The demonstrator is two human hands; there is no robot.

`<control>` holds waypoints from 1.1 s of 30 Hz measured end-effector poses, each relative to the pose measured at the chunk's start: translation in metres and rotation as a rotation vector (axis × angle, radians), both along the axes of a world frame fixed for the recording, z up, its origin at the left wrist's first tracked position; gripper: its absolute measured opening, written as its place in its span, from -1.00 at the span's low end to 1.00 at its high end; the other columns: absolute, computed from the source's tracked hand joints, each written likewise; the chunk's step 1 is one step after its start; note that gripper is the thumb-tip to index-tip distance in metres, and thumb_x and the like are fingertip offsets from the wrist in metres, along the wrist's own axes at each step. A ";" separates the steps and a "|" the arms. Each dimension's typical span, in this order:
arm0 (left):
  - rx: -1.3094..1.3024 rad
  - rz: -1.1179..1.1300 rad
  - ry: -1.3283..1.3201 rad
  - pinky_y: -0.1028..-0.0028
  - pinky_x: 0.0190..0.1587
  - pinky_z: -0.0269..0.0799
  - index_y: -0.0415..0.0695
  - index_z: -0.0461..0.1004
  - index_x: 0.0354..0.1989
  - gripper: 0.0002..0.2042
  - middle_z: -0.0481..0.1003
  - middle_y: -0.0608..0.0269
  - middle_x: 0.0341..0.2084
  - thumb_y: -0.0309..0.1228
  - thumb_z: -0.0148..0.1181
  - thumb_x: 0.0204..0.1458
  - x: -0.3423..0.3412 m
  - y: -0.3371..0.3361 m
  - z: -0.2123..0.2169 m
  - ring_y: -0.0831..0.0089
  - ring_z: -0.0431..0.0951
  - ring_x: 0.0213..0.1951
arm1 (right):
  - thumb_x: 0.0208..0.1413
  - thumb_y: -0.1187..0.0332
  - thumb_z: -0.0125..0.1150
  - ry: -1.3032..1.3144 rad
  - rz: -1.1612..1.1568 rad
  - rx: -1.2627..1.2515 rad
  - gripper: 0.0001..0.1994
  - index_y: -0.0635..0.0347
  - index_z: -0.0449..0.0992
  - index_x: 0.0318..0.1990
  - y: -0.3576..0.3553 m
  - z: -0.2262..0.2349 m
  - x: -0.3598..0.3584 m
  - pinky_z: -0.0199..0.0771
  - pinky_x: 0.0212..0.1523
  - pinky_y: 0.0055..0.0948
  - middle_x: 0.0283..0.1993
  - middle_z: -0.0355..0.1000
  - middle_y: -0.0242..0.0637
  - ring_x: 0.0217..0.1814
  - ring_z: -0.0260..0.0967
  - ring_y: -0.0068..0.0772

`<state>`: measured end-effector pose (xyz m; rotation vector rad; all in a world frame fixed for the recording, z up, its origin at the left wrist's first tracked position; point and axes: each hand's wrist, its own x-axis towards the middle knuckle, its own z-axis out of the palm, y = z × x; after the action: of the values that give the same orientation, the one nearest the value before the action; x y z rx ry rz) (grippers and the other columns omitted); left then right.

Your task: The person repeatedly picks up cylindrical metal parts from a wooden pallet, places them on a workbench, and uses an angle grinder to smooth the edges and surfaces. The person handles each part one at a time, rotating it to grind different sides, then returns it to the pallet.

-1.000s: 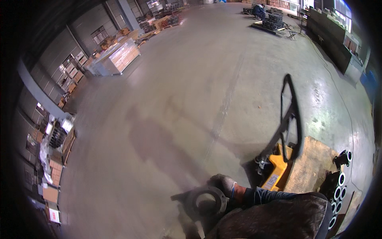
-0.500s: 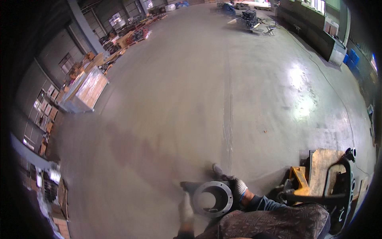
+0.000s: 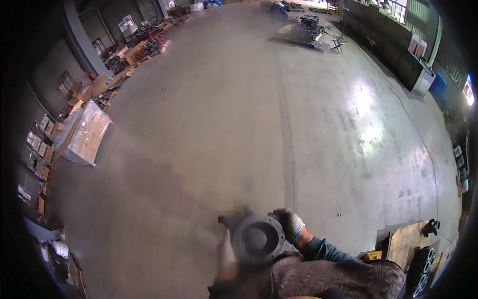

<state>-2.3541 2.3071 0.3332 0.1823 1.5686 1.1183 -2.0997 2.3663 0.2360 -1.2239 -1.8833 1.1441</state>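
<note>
Dark metal ring (image 3: 258, 238), blurred, fingers of gloved right hand (image 3: 289, 224) and left hand (image 3: 228, 254) clasped on its rim

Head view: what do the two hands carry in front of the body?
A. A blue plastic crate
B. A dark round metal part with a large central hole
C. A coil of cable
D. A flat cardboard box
B: the gloved right hand and the blurred left hand grip the sides of a dark round metal part with a wide central bore, held above the grey concrete floor.
</note>
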 end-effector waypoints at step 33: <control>0.092 -0.601 0.333 0.26 -0.08 0.45 -0.39 0.58 0.01 -0.31 0.61 0.05 -0.30 0.17 0.04 0.29 0.053 1.533 -0.037 0.42 0.47 -0.21 | 0.41 0.38 -0.04 0.937 -0.647 -0.611 -0.67 0.37 0.50 0.18 1.426 0.001 0.060 0.45 0.25 -0.33 0.14 0.53 -0.13 0.22 0.45 -0.31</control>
<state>-2.3010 3.8401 0.2962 0.8777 1.5929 0.7019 -2.0396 3.7922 0.2369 -1.1395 -0.4070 1.5535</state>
